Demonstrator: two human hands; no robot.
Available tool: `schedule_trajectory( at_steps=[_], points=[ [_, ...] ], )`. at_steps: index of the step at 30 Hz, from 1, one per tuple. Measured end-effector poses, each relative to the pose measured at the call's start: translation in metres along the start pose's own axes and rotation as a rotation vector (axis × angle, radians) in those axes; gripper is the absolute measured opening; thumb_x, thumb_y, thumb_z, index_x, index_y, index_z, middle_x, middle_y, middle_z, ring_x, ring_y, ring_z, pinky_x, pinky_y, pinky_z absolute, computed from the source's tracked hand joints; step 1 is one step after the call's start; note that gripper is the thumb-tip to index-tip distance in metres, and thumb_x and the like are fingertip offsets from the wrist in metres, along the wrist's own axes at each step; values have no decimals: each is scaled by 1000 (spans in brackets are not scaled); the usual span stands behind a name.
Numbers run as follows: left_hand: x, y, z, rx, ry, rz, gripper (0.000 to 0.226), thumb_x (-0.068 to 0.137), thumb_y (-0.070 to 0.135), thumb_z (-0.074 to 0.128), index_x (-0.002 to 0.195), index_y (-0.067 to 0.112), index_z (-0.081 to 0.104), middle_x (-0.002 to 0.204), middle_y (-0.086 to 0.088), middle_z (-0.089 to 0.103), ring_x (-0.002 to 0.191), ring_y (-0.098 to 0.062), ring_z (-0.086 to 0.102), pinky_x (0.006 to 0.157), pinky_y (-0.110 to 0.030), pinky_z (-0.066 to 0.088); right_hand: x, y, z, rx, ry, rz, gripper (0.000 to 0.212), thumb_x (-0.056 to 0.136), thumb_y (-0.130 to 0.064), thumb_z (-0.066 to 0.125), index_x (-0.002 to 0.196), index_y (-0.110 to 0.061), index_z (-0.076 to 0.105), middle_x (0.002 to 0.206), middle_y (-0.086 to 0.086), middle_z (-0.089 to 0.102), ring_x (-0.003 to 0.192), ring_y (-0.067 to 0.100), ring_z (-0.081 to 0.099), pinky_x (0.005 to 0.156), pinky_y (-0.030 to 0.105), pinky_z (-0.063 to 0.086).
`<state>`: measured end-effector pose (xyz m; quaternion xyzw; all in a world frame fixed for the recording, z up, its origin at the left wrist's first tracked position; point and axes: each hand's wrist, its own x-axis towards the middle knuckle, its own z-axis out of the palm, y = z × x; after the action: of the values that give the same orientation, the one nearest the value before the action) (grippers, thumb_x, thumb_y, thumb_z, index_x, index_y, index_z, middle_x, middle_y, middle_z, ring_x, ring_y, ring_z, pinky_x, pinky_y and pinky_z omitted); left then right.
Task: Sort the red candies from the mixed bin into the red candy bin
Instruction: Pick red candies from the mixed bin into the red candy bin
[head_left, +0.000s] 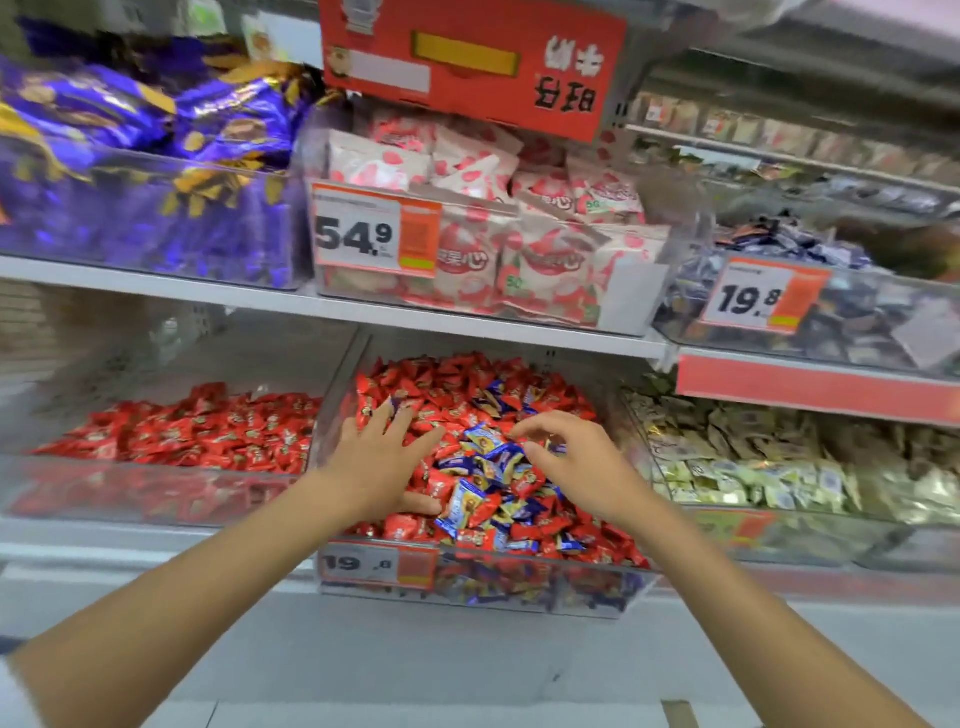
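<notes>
Hands in clear plastic mixed bin (340, 387): my left hand (382, 457), fingers splayed flat on red wrapped candies (441, 387), lies nearer the clear red candy bin (156, 491) just left; my right hand (576, 462) hovers, loosely curved, empty.

Our left hand (379, 462) and right hand (579, 465) lie in the mixed bin (519, 590), candy bin (156, 496) to its left, third bin (789, 538) to its right.

One view only: your head-worn wide-angle camera faces forward and down, close to the store shelf (208, 291), the mixed bin (519, 587) centred, your left hand (384, 457) and right hand (576, 462) entering from the bottom edge.
</notes>
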<state>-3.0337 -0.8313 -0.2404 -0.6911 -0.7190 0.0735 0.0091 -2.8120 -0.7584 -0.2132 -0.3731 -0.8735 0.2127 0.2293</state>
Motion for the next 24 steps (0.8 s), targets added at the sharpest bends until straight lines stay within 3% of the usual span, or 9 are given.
schedule_trajectory(
  at_steps=[3,7,10,13,15,17,21,24],
  points=[
    [0,2,1,15,85,14,83,82,68,46,150,33,13,156,-12,13,141,-32,18,104,-54,32,-2,0,0,-18,-48,14,21,97,-20,54,114,-24,65,118,-12,61,108,1,53,91,17,39],
    [3,-9,-4,-200,186,99,71,81,61,52,143,29,37,126,-4,45,112,-22,47,87,-36,47,-1,-2,-1,-6,-50,14,23,97,-18,53,116,-22,65,122,-10,61,112,2,53,96,18,39],
    [-2,-11,-7,-384,178,138,75,72,67,52,137,29,48,127,1,57,116,-18,52,95,-35,44,1,-2,1,20,-47,21,22,96,-16,54,114,-22,66,120,-9,64,109,2,56,96,19,43],
    [-10,-12,-14,-515,266,159,59,75,63,52,121,28,63,117,7,62,107,-12,56,95,-31,44,4,-4,1,25,-44,21,21,96,-16,55,112,-22,67,116,-10,64,106,3,57,89,14,43],
    [-13,-16,-19,-581,408,154,31,83,53,56,98,29,69,95,11,61,87,-6,56,84,-31,47,8,-7,2,26,-34,18,21,96,-16,55,113,-22,67,114,-10,65,104,3,58,88,15,44],
    [-16,-23,-22,-683,552,110,18,86,43,61,84,27,68,86,10,59,79,-4,56,75,-27,46,17,-10,6,32,-25,23,22,96,-17,55,113,-22,67,114,-9,66,102,3,59,91,20,47],
    [-20,-36,-30,-874,765,-47,15,87,34,65,76,24,68,78,9,62,70,-5,56,66,-18,42,40,-23,24,41,-72,-9,26,95,-21,58,120,-22,63,123,-6,62,107,5,56,97,26,46],
    [-18,-44,-30,-1002,799,-153,22,89,35,63,69,26,66,55,16,58,51,0,49,55,-12,35,57,-36,49,-2,-203,-53,47,89,-38,65,133,-26,52,141,-4,48,128,12,44,106,30,37]
  ],
)
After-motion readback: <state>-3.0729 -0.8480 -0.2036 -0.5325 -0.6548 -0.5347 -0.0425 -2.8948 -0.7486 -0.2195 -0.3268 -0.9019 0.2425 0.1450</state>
